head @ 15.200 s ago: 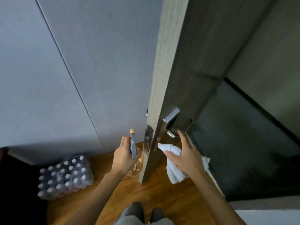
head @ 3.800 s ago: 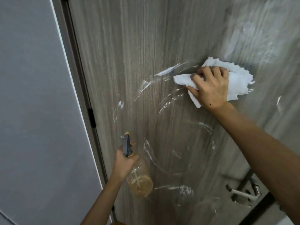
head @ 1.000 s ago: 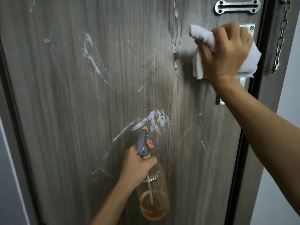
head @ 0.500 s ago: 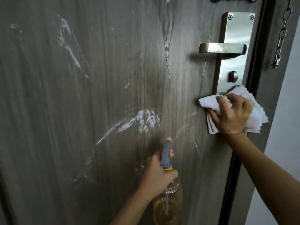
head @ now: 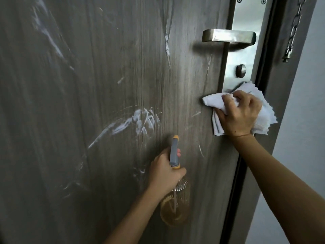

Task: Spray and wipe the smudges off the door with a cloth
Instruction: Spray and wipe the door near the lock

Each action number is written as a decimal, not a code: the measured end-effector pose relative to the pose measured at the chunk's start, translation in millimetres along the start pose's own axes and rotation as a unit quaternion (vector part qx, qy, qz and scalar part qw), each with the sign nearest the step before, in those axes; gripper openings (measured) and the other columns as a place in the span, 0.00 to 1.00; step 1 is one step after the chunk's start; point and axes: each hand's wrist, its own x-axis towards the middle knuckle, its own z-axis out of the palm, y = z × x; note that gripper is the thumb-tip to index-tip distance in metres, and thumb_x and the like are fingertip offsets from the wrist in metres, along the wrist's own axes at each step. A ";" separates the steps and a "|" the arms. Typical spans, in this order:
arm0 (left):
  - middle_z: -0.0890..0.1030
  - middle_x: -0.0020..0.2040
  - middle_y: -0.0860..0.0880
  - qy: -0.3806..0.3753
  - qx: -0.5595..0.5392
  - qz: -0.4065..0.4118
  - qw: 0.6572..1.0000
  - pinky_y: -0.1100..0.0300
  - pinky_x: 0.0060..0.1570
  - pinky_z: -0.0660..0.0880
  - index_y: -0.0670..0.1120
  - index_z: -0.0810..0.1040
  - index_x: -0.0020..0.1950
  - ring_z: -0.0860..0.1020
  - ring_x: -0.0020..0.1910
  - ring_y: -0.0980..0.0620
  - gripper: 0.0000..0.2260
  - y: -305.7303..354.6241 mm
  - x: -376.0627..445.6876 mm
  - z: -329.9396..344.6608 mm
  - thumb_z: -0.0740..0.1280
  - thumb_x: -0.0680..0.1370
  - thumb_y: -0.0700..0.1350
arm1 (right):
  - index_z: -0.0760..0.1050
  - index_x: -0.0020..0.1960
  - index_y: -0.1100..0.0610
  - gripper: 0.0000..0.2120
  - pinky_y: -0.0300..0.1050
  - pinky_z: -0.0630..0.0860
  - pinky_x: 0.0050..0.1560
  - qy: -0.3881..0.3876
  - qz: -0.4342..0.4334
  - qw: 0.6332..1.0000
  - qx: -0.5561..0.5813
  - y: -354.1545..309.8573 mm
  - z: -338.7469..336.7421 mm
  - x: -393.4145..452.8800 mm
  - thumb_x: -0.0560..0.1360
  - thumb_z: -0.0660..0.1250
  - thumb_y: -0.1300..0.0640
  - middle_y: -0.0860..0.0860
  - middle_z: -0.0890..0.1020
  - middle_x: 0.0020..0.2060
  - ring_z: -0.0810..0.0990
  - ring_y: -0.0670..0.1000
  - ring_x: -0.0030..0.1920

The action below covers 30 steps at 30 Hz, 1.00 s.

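The grey wood-grain door (head: 88, 85) fills the view, streaked with white smears (head: 137, 122) in its middle and a wet run (head: 168, 44) higher up. My right hand (head: 241, 113) presses a crumpled white cloth (head: 263, 113) flat against the door just below the steel lock plate (head: 246, 55). My left hand (head: 165, 171) grips the neck of a clear spray bottle (head: 175, 208) holding amber liquid. Its grey and orange nozzle (head: 174, 150) points up at the door, below the smears.
A steel lever handle (head: 228, 36) sticks out above the cloth, with a round knob (head: 241, 71) under it. The dark door edge and frame (head: 249, 155) run down the right. A security chain (head: 292, 30) hangs at the upper right beside a pale wall (head: 306, 120).
My right hand with the cloth came down from the handle to below the lock plate. The left hand with the bottle has drifted slightly right.
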 end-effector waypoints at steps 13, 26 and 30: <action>0.78 0.40 0.50 0.193 -0.051 -0.070 0.977 0.66 0.38 0.72 0.51 0.78 0.48 0.76 0.35 0.60 0.15 -85.3 -84.9 -151.2 0.72 0.67 0.34 | 0.74 0.55 0.57 0.11 0.52 0.65 0.46 0.013 -0.020 0.991 0.134 -114.0 -0.4 35.9 0.75 0.69 0.55 0.57 0.72 0.52 0.70 0.58 0.46; 0.79 0.35 0.49 0.214 -0.052 -0.212 0.952 0.56 0.38 0.73 0.46 0.78 0.40 0.79 0.37 0.50 0.10 -165.6 -86.7 -149.3 0.73 0.67 0.32 | 0.75 0.48 0.55 0.11 0.51 0.63 0.44 0.002 -0.087 0.984 0.153 -199.0 40.7 66.4 0.78 0.65 0.47 0.57 0.81 0.44 0.70 0.57 0.45; 0.79 0.35 0.50 0.219 -0.043 -0.204 0.953 0.57 0.37 0.74 0.47 0.78 0.41 0.79 0.35 0.54 0.11 -165.7 -86.5 -146.1 0.72 0.67 0.31 | 0.75 0.48 0.55 0.12 0.51 0.64 0.45 -0.001 -0.089 0.985 0.146 -197.8 40.9 65.0 0.79 0.63 0.46 0.56 0.81 0.45 0.72 0.57 0.45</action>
